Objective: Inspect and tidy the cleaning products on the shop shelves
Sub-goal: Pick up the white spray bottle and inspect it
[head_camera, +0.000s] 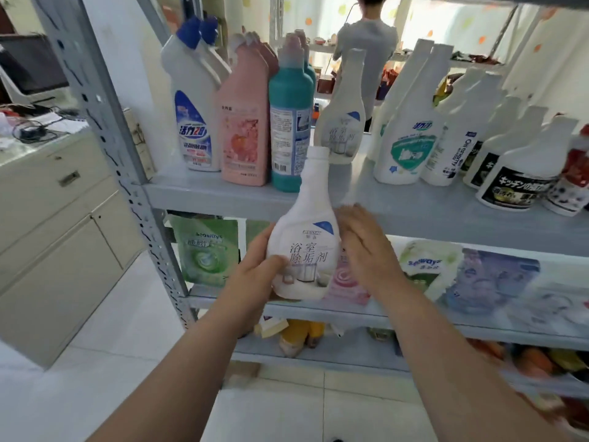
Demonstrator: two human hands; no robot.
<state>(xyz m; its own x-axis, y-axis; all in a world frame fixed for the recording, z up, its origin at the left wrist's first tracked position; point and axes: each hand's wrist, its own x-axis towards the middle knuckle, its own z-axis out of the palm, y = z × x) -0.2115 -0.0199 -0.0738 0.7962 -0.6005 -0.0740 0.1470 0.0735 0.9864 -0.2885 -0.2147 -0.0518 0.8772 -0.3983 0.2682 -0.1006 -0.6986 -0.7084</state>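
Left grip: the left hand [255, 275] holds the white bathroom-cleaner bottle [304, 247] from its 9 o'clock side. The thumb is curled over the front label and the other fingers are hidden behind the body.
Right grip: the right hand [366, 250] holds nothing. Its fingers are straight and close together, with the palm turned to the bottle's 3 o'clock side. It is just beside the bottle, but motion blur hides whether it touches.
Held bottle: near frame centre in front of the shelving and resting on no board. It is almost upright, with the narrow neck toward 12 o'clock and the label facing the camera.
Upper shelf [197, 196]: a grey board behind the bottle's neck.
Twin bottle [342, 122]: it carries the same label and stands upright on the upper shelf at 12 o'clock from the held one, set further back.
Left group: at 10 to 11 o'clock, the blue-capped bottles [194, 100], pink bottles [243, 129] and teal bottles [288, 122] stand packed side by side.
Right group: at 1 to 2 o'clock stand the green-labelled bottles [411, 135]. Toward 3 o'clock are the black-labelled bottles [522, 177].
Middle shelf [414, 317]: refill pouches stand in a row. The green pouch [207, 250] is at 9 o'clock of the held bottle, and a pink pouch [345, 279] is partly behind it.
Desk [47, 173]: at 9 o'clock of the frame, cream-coloured with drawers, cables on top.
Person [366, 43]: at 12 o'clock beyond the shelving, back turned.
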